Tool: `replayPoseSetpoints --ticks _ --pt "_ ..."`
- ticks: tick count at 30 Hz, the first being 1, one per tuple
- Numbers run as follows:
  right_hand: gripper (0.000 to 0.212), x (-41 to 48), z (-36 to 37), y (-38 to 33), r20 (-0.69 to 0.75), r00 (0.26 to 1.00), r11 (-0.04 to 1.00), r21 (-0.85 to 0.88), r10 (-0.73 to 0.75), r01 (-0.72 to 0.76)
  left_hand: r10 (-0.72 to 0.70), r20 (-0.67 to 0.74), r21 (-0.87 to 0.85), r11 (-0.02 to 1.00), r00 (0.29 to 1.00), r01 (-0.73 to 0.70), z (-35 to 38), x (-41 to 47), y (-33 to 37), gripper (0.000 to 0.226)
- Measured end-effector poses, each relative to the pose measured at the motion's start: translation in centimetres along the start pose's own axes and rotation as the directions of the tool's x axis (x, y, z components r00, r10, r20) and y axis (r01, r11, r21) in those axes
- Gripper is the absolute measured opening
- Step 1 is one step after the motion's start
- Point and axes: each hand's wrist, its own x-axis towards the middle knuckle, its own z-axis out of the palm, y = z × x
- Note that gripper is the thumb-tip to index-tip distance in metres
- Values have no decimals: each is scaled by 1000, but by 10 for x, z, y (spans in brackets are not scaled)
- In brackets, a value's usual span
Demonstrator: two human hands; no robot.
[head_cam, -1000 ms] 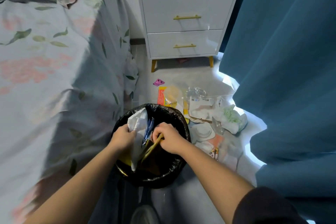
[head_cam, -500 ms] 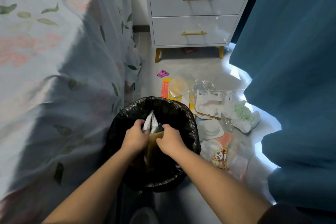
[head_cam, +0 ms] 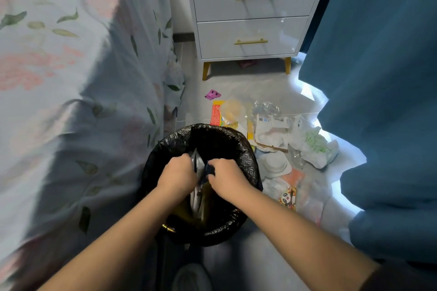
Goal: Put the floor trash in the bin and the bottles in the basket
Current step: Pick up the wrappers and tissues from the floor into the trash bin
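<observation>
A round bin lined with a black bag [head_cam: 238, 149] stands on the floor between the bed and the curtain. Both my hands are inside its mouth. My left hand [head_cam: 176, 176] and my right hand [head_cam: 225, 178] are closed side by side on a bunch of wrappers [head_cam: 198, 165], white, silver and dark blue, pressed down in the bin. More trash lies on the floor right of the bin: an orange and yellow packet [head_cam: 222, 114], white wrappers [head_cam: 272, 132], a green-printed white bag [head_cam: 315, 146], a panda packet [head_cam: 287, 197]. No bottles or basket are in view.
A bed with a floral sheet [head_cam: 71, 78] fills the left side. A white nightstand [head_cam: 250, 12] with gold handles stands at the back. A blue curtain [head_cam: 378, 78] hangs on the right. A small purple scrap [head_cam: 212, 94] lies near the bed.
My hands have come together and pushed the wrappers deeper into the bin. The view has tilted down, so the bottles on the nightstand top have left the frame.
</observation>
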Motion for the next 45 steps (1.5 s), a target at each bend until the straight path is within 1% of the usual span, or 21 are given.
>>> replayPoseSetpoints --ticks 2,5,8,10,12,14,19,21,23,24,26,28,30,32,34,35,37,39,41,43,45 --pt "40 -19 -18 5 -60 997 991 121 -46 53 112 -102 22 994 988 -110 -12 -17 15 33" --pt "32 -44 -49 25 -206 978 969 233 -32 81 232 -201 -10 971 952 -239 -19 -34 48 41" --pt "21 -63 -78 56 -320 947 962 265 25 64 346 -296 66 937 891 -342 -12 -42 86 39" --pt "21 -68 -88 83 -338 939 971 238 66 17 425 -334 171 905 842 -389 1 -43 109 39" --pt "21 -67 -87 120 -310 943 981 186 119 -63 499 -293 287 859 815 -423 21 -41 129 37" --pt "18 -67 -80 159 -259 942 973 145 215 -182 542 -194 371 812 818 -450 47 -37 142 35" --pt "22 -76 -56 226 -84 876 879 91 476 -469 509 76 446 752 857 -486 114 -22 149 30" --pt "30 -75 -43 242 -37 851 850 88 524 -520 457 168 393 782 873 -484 141 -15 146 32" --pt "38 -72 -31 254 -15 823 820 103 568 -564 368 241 296 853 898 -429 169 -6 144 36" --pt "41 -71 -25 259 -11 808 804 107 589 -585 297 266 210 911 917 -356 184 -1 143 38" --pt "49 -69 -16 267 -19 772 769 107 636 -631 100 277 -14 995 956 -100 211 11 140 47" --pt "65 -65 -10 274 -44 708 707 118 705 -697 -88 293 -194 970 952 149 234 22 139 70" --pt "79 -59 -4 281 -58 620 619 188 782 -763 -230 324 -396 848 918 352 245 29 142 91" --pt "85 -53 1 287 -51 539 529 289 841 -798 -363 390 -552 643 846 531 245 31 147 93" --pt "84 -48 3 291 -33 481 460 356 876 -813 -407 477 -648 437 779 624 263 43 144 98" --pt "83 -47 3 293 -18 460 432 380 888 -818 -408 488 -683 371 772 629 294 58 132 105" --pt "83 -44 5 296 23 421 367 446 907 -816 -436 514 -687 306 738 659 364 87 103 114" --pt "79 -42 5 298 45 380 306 507 924 -805 -411 558 -699 235 721 675 376 88 94 103" --pt "73 -42 5 299 76 352 262 528 933 -808 -387 576 -700 221 720 679 333 67 109 81" --pt "62 -42 4 298 150 365 220 571 919 -791 -376 572 -718 200 729 667 295 54 125 61" --pt "50 -42 6 303 216 393 184 622 894 -761 -392 568 -724 179 723 666 283 54 132 40"
